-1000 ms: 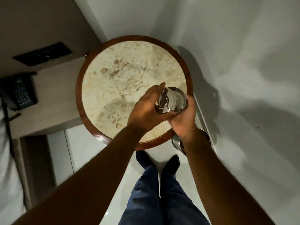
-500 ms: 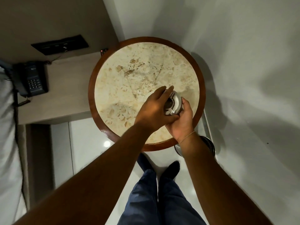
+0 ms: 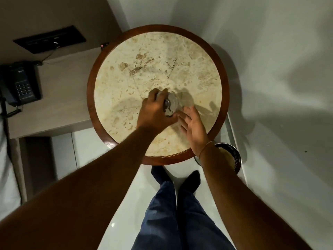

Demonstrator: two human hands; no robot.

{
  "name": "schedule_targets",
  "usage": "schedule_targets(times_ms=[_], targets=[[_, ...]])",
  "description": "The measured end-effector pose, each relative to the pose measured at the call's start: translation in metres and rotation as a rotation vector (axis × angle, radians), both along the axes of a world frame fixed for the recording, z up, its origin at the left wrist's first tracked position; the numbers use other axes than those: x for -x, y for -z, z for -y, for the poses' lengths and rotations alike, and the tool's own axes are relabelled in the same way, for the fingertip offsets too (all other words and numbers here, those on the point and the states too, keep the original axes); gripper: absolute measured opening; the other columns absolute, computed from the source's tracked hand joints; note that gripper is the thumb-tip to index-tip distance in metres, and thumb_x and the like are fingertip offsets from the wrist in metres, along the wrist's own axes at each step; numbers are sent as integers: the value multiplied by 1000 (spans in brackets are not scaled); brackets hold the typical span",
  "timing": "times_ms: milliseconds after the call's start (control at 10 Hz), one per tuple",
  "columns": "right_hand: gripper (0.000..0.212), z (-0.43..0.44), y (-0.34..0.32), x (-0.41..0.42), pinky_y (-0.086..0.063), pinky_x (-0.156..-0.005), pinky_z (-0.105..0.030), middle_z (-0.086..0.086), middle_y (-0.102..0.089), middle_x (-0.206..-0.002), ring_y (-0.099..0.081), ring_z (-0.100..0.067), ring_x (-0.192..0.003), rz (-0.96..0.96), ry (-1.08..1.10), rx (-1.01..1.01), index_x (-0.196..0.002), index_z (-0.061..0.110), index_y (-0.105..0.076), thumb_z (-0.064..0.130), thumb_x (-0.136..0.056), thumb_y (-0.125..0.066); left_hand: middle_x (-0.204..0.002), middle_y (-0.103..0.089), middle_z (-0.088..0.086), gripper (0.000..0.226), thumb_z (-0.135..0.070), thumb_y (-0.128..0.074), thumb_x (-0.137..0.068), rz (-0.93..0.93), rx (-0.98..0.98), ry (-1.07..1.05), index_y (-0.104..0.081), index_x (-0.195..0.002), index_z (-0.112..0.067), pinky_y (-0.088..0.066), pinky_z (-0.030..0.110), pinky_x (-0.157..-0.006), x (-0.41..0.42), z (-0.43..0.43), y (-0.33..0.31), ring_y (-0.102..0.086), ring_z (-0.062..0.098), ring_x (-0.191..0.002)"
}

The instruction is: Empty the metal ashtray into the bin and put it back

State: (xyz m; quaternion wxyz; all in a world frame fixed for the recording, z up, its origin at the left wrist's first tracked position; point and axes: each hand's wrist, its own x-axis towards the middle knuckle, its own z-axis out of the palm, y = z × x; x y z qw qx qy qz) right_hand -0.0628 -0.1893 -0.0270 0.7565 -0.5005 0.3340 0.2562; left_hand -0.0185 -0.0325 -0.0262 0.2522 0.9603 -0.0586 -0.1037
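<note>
Here the left hand (image 3: 155, 112) is curled over the metal ashtray (image 3: 171, 105), fingers wrapped across its top and near side, holding it low over the round marble table (image 3: 126, 83). Motion blur hides whether the base is touching the stone. The right hand (image 3: 193, 125) lies just beside the ashtray with its fingers loosely spread, palm turned inward, gripping nothing; whether its fingertips brush the metal cannot be told.

Further out, the bin (image 3: 232, 156) stands on the floor by the table's near right edge, partly covered by the right forearm. A dark telephone (image 3: 19, 83) sits well apart on the side shelf to the left.

Judging by this layout, the step in hand looks like setting the ashtray back down. To do it well, the person should lower it level so the whole base meets the marble at once rather than on one edge, which would make it rock or ring. The left fingers should open only once it sits flat. The right hand can stay close as a guard against a slide, then draw away sideways, clear of the rim.
</note>
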Motion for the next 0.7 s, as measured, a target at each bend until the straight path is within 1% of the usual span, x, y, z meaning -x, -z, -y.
schedule_targets(times_ms=[100, 200, 300, 400, 500, 600, 700], targets=[[61, 11, 5, 16, -29, -128, -43, 12, -58, -155, -49, -12, -148, 53, -38, 112, -159, 32, -47, 64, -108, -32, -150, -54, 16, 100, -53, -88, -77, -14, -61, -83, -47, -159, -13, -43, 71, -112, -11, -5, 22, -64, 42, -125], [54, 21, 3, 28, -36, -124, -40, 12, -64, -150, -56, -9, -141, 60, -27, 194, -152, 31, -53, 56, -106, -41, -157, -49, 11, 99, -56, -87, -79, -45, -106, -132, -43, -161, -22, -13, 82, -121, -20, -11, 44, -59, 41, -135], [43, 31, 1, 39, -36, -126, -45, 6, -64, -150, -55, -15, -143, 38, -23, 224, -153, 26, -53, 38, -115, -36, -156, -49, 9, 97, -57, -85, -80, -25, -115, -167, -43, -160, -24, -3, 81, -123, -24, -11, 56, -58, 39, -138], [44, 35, 1, 50, -35, -127, -46, 1, -62, -153, -53, -20, -146, 43, -19, 239, -154, 20, -50, 34, -116, -34, -154, -51, 5, 99, -61, -81, -80, 28, -121, -175, -39, -162, -26, 4, 79, -123, -24, -6, 64, -56, 32, -140], [43, 32, 9, 57, -36, -126, -45, -1, -63, -151, -52, -19, -146, 43, -46, 273, -153, 16, -51, 32, -116, -36, -161, -46, 4, 115, -70, -76, -81, -32, -169, -189, -17, -170, -28, 10, 78, -122, -20, -3, 62, -42, 31, -154], [40, 23, 14, 65, -42, -122, -40, -4, -64, -148, -55, -19, -143, 129, -133, 415, -151, 12, -55, 28, -115, -43, -180, -10, 15, 133, -89, -63, -77, -99, -189, -221, 12, -170, -30, 19, 69, -118, -14, -11, 56, -7, 42, -167], [47, 13, 4, 68, -44, -120, -35, 0, -57, -157, -50, -15, -147, 254, -230, 588, -153, 18, -55, 39, -111, -49, -181, 9, 15, 118, -94, -39, -85, -90, -220, -215, 17, -169, -32, 19, 65, -122, 6, -20, 39, 9, 37, -167]])
